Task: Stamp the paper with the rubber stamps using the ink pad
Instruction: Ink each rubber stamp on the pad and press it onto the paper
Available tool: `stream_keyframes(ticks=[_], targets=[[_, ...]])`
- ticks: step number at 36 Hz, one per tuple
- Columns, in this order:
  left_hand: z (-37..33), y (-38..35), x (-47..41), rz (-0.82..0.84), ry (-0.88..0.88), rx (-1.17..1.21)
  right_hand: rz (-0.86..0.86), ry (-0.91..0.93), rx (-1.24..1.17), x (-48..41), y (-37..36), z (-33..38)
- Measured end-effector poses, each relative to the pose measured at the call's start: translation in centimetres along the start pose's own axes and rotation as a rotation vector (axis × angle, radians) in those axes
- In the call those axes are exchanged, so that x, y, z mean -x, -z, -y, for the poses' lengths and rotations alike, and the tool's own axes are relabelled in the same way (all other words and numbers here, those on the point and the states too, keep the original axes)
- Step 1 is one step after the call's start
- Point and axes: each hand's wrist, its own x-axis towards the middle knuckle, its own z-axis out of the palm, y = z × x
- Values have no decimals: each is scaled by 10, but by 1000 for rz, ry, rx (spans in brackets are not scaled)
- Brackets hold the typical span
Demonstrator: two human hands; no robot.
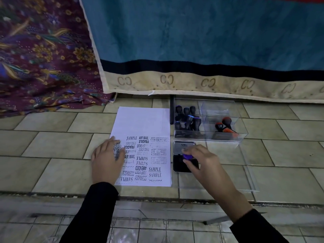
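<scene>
Gripping a blue-capped rubber stamp (188, 156) in the right hand (201, 161), curling the fingers round its knob and pressing it onto the black ink pad (178, 164), just right of centre in the frame. Laying the left hand (107, 160) flat and unclenched on the lower left of the paper (140, 120), pinning the sheet to the tiled floor (52, 146).

Judging the job as roughly half done: finding the lower half of the sheet already crowded with black impressions reading SAMPLE, AIR MAIL, FRAGILE, FAX OUT, AMENDED and EXPRESS, some upside down, some faint or smudged, plus small boxed marks too fine to read. Finding the upper half blank. Probably inking now for one more impression.

Noting thin, matte white paper lying flat. Noting a grey, metal-looking pad lid (184, 146) lying open above the pad. Noting a clear hard plastic box (226, 137) higher up, split into compartments, holding dark knob-handled stamps (186, 118) with blue caps at left and two red-capped ones (224, 124) at right. Noting a flat clear cover (249, 172) on the floor at right, and smooth beige rectangular tiles with dark grout.
</scene>
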Motion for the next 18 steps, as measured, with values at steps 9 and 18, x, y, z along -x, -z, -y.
stream_keyframes(ticks=[9,18], targets=[[0,0,0,-11,-6,6,-26,0,-74,-32,7,9],[0,1,0,-9,-14,-1,6,27,-125,-100,-33,17]])
